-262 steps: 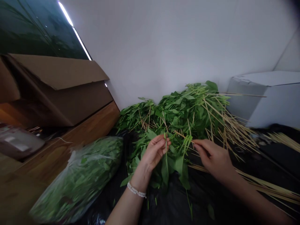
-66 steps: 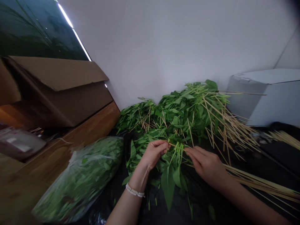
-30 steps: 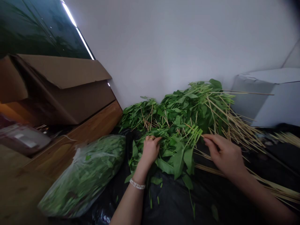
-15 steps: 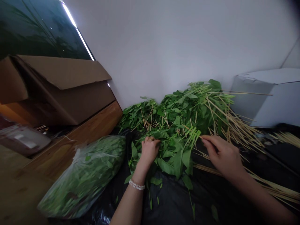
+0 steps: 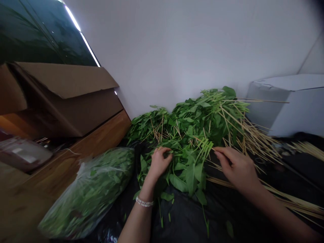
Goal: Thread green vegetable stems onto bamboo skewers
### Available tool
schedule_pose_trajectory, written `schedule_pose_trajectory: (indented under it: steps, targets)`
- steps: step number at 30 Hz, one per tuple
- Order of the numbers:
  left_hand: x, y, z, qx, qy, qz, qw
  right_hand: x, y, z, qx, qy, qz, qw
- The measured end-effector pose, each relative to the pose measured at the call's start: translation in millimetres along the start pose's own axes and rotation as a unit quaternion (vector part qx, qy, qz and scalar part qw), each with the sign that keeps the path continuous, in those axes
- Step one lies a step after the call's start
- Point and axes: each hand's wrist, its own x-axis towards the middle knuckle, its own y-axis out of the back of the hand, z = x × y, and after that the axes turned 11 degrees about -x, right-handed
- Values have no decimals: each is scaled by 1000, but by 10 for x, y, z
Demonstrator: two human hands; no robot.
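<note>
My right hand [image 5: 236, 165] pinches the end of a thin wooden skewer [image 5: 214, 149]. Green cut stems [image 5: 205, 147] sit on that skewer in a row, with their broad leaves [image 5: 192, 177] hanging below. My left hand [image 5: 160, 161], with a beaded bracelet at the wrist, reaches into the loose greens, its thumb and forefinger apart; its other fingers are partly hidden, and I make out nothing held in it. Behind both hands a heap of leafy greens [image 5: 192, 114] lies against the wall, with skewers poking out of it.
A clear plastic bag of leaves [image 5: 93, 192] lies at the left on black sheeting [image 5: 187, 219]. Farther left stands an open cardboard box [image 5: 76, 108] on a wooden surface [image 5: 108, 131]. At the right are a white box [image 5: 301, 111] and many loose skewers [image 5: 263, 141].
The thumb and forefinger of my left hand have moved apart. My right hand still pinches the skewer. The whole view has shifted slightly.
</note>
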Motion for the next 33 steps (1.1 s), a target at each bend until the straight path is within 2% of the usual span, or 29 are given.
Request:
schedule_pose_trajectory:
  steps: [7,9,13,15,18,20,23,27,33]
  targets:
    - [-7,1,77,-3,15,24,1000,5,12,-30,12,-7,-7,1000]
    - [-8,32,100,-3,11,63,998,3,14,-34,14,-8,-8,1000]
    - [-7,112,124,-10,6,190,982,-8,5,-30,16,-13,-15,1000]
    - [-4,126,136,-74,3,211,975,-17,-6,-30,24,-11,-20,999]
    - [-1,92,180,-274,28,156,949,-40,-25,-48,48,5,-34,998]
    - [-3,53,222,-395,67,105,910,-63,-37,-77,63,20,-50,997]
    - [-14,5,264,-504,106,60,855,-103,-52,-134,80,43,-79,993]
    - [-41,-30,282,-573,125,18,810,-140,-67,-199,91,62,-95,989]
    - [-75,-74,346,-595,154,-28,788,-145,-62,-233,88,70,-102,988]
